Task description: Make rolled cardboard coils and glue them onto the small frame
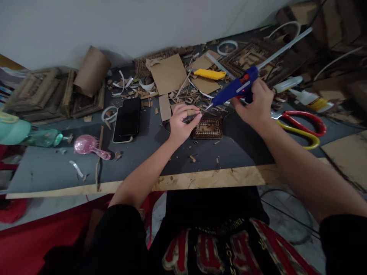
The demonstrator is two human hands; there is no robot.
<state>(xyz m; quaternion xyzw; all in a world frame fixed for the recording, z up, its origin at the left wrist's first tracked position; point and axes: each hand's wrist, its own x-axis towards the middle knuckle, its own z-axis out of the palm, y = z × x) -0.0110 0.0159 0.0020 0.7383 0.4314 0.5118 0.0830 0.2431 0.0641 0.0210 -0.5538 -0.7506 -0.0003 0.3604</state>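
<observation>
My right hand [258,101] is wrapped round the handle of a blue hot glue gun [236,89], with a long pale glue stick [283,49] sticking out of its back. The gun's nozzle points down and left, close to my left fingertips. My left hand [185,120] pinches a small brown piece of cardboard [192,112], partly hidden by the fingers. Just below and right of those fingers, a small rectangular frame-like piece [208,128] of brown cardboard with a toothed border lies on the dark tabletop.
Scissors [301,118] with red and yellow handles lie at right beside a glue bottle [311,100]. A yellow cutter [210,74], cardboard sheets [168,74] and scraps cover the back. Phones [127,118], a pink hairbrush [91,146] and a green bottle [43,136] are at left.
</observation>
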